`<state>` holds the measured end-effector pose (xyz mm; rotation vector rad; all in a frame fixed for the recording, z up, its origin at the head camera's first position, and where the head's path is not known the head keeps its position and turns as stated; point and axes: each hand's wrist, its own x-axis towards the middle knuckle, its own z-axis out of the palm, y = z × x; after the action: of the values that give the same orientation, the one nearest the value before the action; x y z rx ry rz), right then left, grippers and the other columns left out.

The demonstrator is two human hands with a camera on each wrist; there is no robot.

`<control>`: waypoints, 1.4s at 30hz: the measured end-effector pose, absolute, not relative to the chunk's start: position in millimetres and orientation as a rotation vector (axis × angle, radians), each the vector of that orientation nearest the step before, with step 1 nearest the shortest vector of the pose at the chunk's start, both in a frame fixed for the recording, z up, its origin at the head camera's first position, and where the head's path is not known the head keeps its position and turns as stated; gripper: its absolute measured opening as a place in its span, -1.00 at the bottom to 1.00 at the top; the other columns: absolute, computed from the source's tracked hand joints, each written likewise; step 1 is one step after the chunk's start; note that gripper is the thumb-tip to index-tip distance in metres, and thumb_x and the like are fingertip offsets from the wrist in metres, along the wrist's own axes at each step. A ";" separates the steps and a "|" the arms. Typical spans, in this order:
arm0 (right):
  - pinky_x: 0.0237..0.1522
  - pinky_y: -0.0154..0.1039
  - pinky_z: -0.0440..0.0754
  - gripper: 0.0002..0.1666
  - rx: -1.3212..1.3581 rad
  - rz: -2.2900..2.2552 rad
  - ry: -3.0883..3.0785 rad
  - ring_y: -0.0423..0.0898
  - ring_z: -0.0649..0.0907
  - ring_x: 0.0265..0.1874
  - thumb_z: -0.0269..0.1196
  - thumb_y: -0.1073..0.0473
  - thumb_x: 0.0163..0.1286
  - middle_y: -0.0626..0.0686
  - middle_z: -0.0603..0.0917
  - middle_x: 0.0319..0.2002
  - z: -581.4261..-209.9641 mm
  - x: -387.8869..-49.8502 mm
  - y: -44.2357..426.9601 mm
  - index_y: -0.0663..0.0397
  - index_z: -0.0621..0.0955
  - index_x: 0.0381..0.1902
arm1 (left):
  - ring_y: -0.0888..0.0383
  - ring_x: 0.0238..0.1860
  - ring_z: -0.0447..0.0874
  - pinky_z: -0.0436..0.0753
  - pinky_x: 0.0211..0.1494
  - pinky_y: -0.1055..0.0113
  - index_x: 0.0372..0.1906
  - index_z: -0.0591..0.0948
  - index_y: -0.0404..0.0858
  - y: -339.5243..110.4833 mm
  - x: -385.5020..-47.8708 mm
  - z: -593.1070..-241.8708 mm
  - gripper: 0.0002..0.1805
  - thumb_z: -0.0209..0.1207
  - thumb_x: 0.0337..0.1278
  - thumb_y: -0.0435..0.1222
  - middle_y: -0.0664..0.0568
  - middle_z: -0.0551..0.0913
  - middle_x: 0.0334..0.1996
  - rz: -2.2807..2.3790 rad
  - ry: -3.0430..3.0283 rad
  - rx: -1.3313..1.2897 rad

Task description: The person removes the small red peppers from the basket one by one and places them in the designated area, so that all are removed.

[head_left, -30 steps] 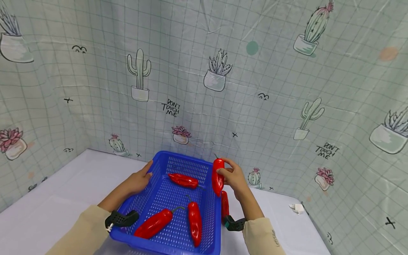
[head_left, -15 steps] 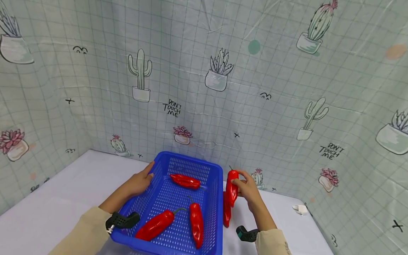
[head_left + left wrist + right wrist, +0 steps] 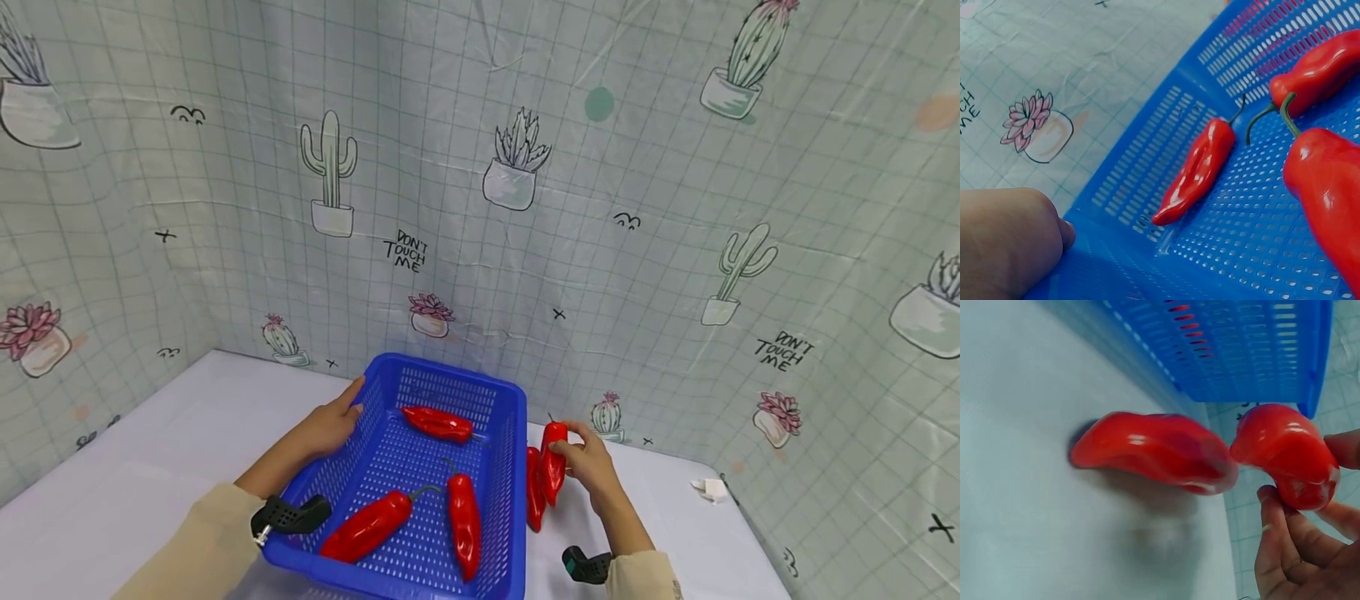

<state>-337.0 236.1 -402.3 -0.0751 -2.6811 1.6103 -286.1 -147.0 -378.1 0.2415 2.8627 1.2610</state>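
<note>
In the head view a blue basket (image 3: 520,500) holds three red peppers: one at the back (image 3: 438,424), one front left (image 3: 367,527), one front right (image 3: 464,525). My left hand (image 3: 327,425) grips the basket's left rim. Outside the right wall, my right hand (image 3: 588,460) pinches a red pepper (image 3: 553,467) near its stem end, tip down. Another pepper (image 3: 535,492) lies on the table between it and the basket. The right wrist view shows the held pepper (image 3: 1291,456) between thumb and fingers, beside the lying one (image 3: 1154,450).
A white table (image 3: 187,442) carries the basket. Behind and at the sides hangs a grid-patterned curtain (image 3: 450,167) with cactus prints. A small white crumpled piece (image 3: 711,489) lies near the table's right edge.
My right hand has carried its pepper from above the basket's right rim outward to the right and down, beside the lying pepper. My left hand has kept its grip on the rim.
</note>
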 end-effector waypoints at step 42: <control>-0.34 -0.24 0.73 -0.57 -0.121 1.531 -2.748 -0.16 0.67 -0.53 0.19 0.24 0.35 0.20 0.67 -0.33 -434.0 -323.6 240.0 0.45 0.49 0.08 | -0.50 0.36 0.18 0.23 0.36 -0.30 0.52 -0.11 -0.46 -148.2 -288.9 -381.7 -0.36 -0.25 0.51 -0.33 -0.53 0.11 0.41 1.278 2.833 0.240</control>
<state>-323.6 240.0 -434.0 -0.1206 -2.7482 1.5310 -288.9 -148.2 -381.7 0.2399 2.8333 1.2777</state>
